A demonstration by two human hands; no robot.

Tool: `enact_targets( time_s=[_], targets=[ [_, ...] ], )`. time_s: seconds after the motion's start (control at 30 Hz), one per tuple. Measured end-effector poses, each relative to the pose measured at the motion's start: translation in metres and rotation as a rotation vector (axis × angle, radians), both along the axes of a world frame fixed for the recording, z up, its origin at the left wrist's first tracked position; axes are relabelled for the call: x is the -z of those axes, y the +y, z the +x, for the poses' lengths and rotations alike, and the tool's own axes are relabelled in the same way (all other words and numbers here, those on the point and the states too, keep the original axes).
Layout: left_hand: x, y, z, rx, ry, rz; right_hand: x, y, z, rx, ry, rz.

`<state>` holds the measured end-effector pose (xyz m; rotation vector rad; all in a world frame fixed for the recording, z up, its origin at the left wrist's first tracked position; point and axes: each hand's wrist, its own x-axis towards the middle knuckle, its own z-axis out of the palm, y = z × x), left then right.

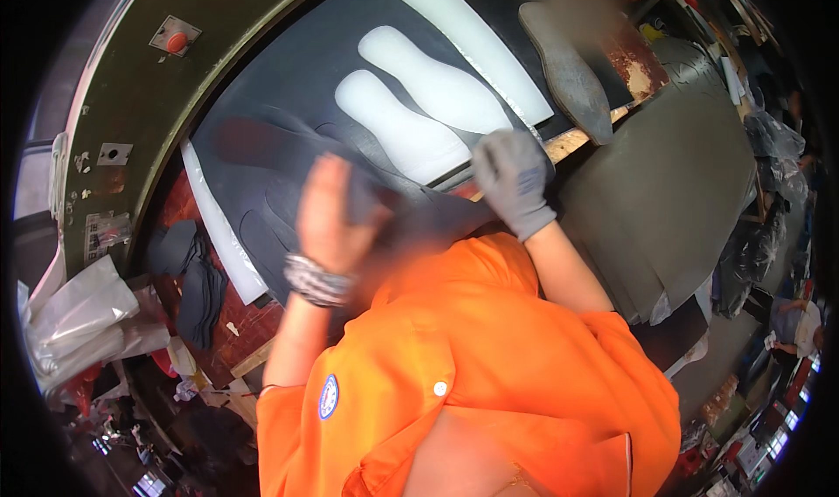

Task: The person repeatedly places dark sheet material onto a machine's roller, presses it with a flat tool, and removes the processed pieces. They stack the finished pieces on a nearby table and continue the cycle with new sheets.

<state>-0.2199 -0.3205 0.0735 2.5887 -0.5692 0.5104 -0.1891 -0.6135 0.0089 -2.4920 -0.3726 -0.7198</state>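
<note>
A dark foam sheet (280, 86) lies on the worktable, marked with insole-shaped cuts. Two insole-shaped areas (398, 126) in it show white; whether these are holes or white pieces I cannot tell. My left hand (328, 213), bare with a patterned band at the wrist, is smeared by motion above the sheet, its fingers stretched up and the thumb apart. A blurred dark elongated shape (258, 143) shows to its upper left. My right hand (514, 178), in a grey glove, is closed at the sheet's near right edge, beside the white areas.
A long sole-shaped board (568, 73) lies at the far right. Large dark sheets (664, 182) are stacked to my right. Dark cut insoles (199, 279) lie in a pile at left. A green machine frame (210, 34) with a red button (177, 42) borders the far left; clear plastic bags (83, 314) hang nearby.
</note>
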Motion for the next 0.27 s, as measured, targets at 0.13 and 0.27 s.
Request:
enact_targets(
  time_s=[0.13,0.27],
  targets=[
    [0.046,-0.034,-0.035,0.103,0.289,0.248,-0.001,0.057,-0.019,-0.270,0.619,0.007],
    [0.051,-0.031,-0.035,0.093,0.332,0.163,0.005,0.062,-0.009,-0.323,0.944,0.614]
  ],
)
